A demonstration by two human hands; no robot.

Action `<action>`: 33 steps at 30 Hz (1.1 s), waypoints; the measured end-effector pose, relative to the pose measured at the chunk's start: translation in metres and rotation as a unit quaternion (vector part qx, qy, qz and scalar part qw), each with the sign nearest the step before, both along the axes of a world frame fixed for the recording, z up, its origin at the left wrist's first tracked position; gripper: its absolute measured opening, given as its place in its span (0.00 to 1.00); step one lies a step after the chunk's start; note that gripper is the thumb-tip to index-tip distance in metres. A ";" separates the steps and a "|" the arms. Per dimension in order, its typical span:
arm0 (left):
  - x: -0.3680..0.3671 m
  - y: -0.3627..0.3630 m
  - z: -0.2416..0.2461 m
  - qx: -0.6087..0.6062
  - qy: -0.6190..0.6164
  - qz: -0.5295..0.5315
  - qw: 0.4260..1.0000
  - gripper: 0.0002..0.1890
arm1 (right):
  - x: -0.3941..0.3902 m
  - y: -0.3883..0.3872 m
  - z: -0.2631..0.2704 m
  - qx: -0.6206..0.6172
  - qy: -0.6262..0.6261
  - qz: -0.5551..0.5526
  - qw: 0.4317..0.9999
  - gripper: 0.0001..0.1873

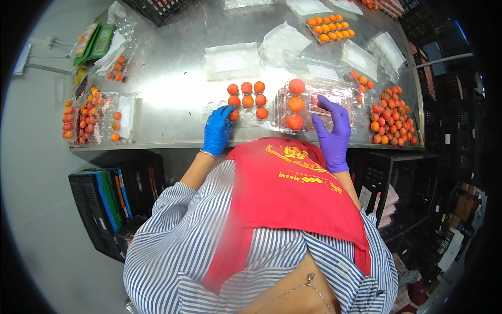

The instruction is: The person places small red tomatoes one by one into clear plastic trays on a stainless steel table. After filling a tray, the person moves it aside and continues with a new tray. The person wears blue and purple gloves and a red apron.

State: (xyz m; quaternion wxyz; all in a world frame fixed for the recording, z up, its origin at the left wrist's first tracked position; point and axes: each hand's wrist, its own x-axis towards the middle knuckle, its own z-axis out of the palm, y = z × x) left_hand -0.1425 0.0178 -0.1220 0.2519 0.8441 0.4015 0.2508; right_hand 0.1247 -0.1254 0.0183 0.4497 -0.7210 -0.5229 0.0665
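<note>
My left hand (217, 132), in a blue glove, has its thumb and fingertips around an orange-red round fruit (234, 115) at the near corner of a group. The group sits in a clear plastic tray (215, 112) on the metal table, with more fruits in rows (247, 101). My right hand (333, 133), in a purple glove, is held with thumb and fingers apart and nothing between them. It hovers at the near side of a stack of clear plastic trays (345, 92). Three fruits (296, 104) lie in a column at the left of that stack's top.
A heap of loose fruits (392, 117) lies at the table's right end. White pads (232, 62) in clear trays lie farther back, near a filled tray (330, 28). Packed fruits (88, 121) and a green scale (100, 43) stand left. A black crate (157, 10) is at the back.
</note>
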 end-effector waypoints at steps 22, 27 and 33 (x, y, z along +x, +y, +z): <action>0.074 -0.001 0.080 -0.219 -0.297 -0.073 0.926 0.11 | 0.000 0.014 0.014 -0.144 -0.227 0.171 0.948 0.22; 0.101 -0.012 0.115 -0.408 -0.341 -0.127 0.837 0.12 | 0.017 0.005 -0.011 -0.046 0.152 0.187 0.969 0.20; 0.120 -0.013 0.129 -0.561 -0.253 -0.184 0.767 0.24 | 0.012 0.006 0.000 0.015 0.427 0.108 0.898 0.18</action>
